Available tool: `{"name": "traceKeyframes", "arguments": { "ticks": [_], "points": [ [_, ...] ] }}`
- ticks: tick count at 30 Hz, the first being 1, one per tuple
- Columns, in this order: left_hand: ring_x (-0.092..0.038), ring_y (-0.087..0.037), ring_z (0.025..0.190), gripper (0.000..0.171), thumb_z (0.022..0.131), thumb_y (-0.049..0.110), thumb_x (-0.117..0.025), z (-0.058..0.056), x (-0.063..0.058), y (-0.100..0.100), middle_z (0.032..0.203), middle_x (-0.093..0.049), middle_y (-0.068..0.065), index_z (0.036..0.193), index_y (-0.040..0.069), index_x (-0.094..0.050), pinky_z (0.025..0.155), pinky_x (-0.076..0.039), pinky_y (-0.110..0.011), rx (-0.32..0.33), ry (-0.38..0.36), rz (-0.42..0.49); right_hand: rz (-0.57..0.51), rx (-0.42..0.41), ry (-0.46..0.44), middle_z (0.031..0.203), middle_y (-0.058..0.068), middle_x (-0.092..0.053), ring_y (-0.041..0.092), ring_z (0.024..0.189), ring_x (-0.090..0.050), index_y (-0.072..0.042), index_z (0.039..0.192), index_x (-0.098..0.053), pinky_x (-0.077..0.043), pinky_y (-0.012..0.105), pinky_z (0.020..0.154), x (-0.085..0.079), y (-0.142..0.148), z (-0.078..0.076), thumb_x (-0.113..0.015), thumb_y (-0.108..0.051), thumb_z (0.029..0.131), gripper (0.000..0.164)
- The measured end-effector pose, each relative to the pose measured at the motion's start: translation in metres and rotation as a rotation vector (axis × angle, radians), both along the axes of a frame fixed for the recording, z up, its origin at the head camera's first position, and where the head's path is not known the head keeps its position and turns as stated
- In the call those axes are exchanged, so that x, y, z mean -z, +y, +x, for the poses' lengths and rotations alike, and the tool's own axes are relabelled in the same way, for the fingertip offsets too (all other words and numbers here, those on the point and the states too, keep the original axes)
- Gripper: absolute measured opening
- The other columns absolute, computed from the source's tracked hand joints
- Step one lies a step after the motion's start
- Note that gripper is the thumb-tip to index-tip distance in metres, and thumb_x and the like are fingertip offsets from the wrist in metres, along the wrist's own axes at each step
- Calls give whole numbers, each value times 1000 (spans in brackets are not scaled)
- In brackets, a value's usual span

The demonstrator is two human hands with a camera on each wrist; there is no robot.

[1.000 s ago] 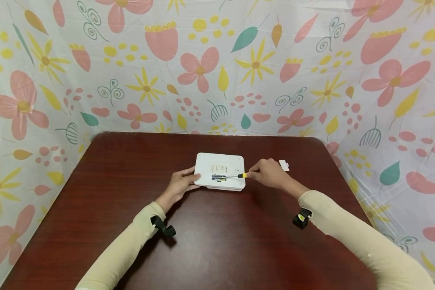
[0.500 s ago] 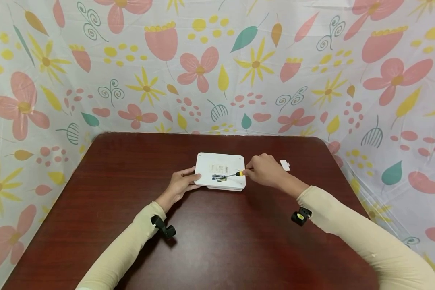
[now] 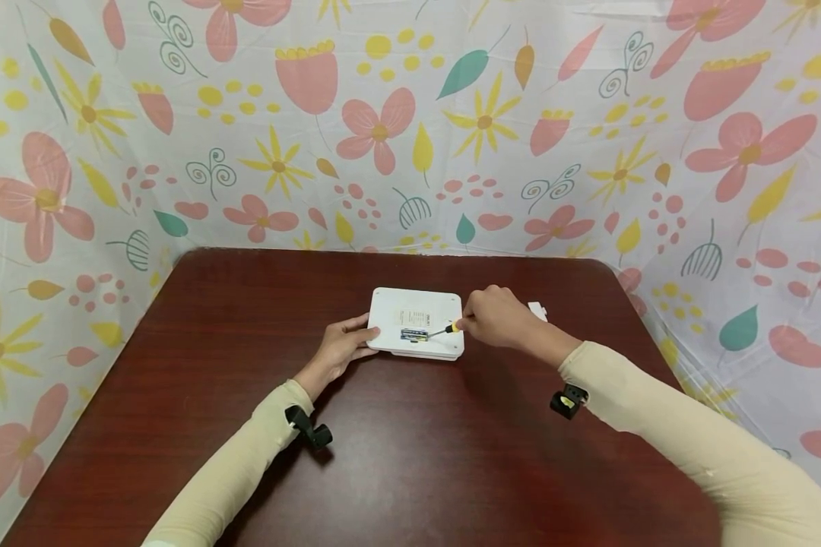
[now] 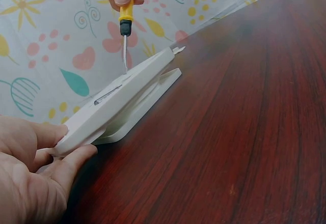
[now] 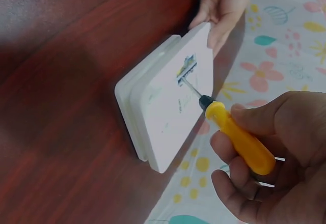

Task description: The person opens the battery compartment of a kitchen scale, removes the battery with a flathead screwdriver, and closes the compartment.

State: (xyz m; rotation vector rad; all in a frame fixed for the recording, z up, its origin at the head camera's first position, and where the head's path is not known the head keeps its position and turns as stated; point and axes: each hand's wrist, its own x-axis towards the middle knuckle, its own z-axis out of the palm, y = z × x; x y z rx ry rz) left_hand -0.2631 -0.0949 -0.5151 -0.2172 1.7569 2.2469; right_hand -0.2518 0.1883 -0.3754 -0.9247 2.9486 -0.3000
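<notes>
A white two-layered rectangular device (image 3: pixel 390 302) lies tilted on the table, its labelled face up. Batteries (image 3: pixel 413 334) sit in its uncovered compartment. My left hand (image 3: pixel 337 349) grips the device's left edge, thumb on top and fingers beneath, as the left wrist view confirms (image 4: pixel 38 168). My right hand (image 3: pixel 498 315) holds a screwdriver (image 5: pixel 239 137) by its yellow handle. The metal tip of the screwdriver points down to the right end of the batteries; in the right wrist view it appears to touch the compartment's end. The curled right fingers partly hide the handle in the head view.
A small white battery cover (image 3: pixel 537 310) lies behind my right hand, partly hidden by it. The dark red-brown wooden table (image 3: pixel 397 456) ends at the back against a floral curtain (image 3: pixel 410 152). Black camera mounts (image 3: pixel 308 429) sit on both sleeves.
My right hand has shifted slightly left and up, tilting the screwdriver more steeply while its tip stays by the batteries. It now covers more of the battery cover. My left hand and the device stay put.
</notes>
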Motion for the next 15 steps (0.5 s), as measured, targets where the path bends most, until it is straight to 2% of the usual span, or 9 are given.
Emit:
{"name": "traceKeyframes", "arguments": {
  "ticks": [5,11,14,15],
  "points": [
    [-73,-17,83,54,95,-1,-70,0,1,0,134,-60,-31,146,-1,-53,78,-64,-31,-5,-4,10,29,2,-24,50,-8,-48,8,49,-37,-12,66,-77,-32,24,50,-2,-4,-4,-77,-18,92,27],
    [-73,-18,84,54,95,-1,-70,1,1,0,133,-61,-31,146,-1,-53,79,-64,-32,-1,0,1,61,-9,-47,71,0,-72,9,50,-48,-6,82,-82,-41,26,54,-1,-7,-6,-76,-18,93,18],
    [-73,-18,85,54,95,0,-70,1,0,0,133,-61,-31,146,-1,-53,79,-64,-32,2,6,-2,72,-16,-40,76,2,-75,8,50,-48,-6,82,-82,-41,25,55,0,-9,-7,-76,-19,93,18],
    [-73,-17,85,54,95,0,-70,1,0,0,134,-60,-31,146,-1,-53,79,-64,-32,3,7,-1,78,-18,-36,72,0,-73,8,50,-46,-7,80,-81,-40,25,55,0,-9,-8,-76,-19,93,19]
  ]
}}
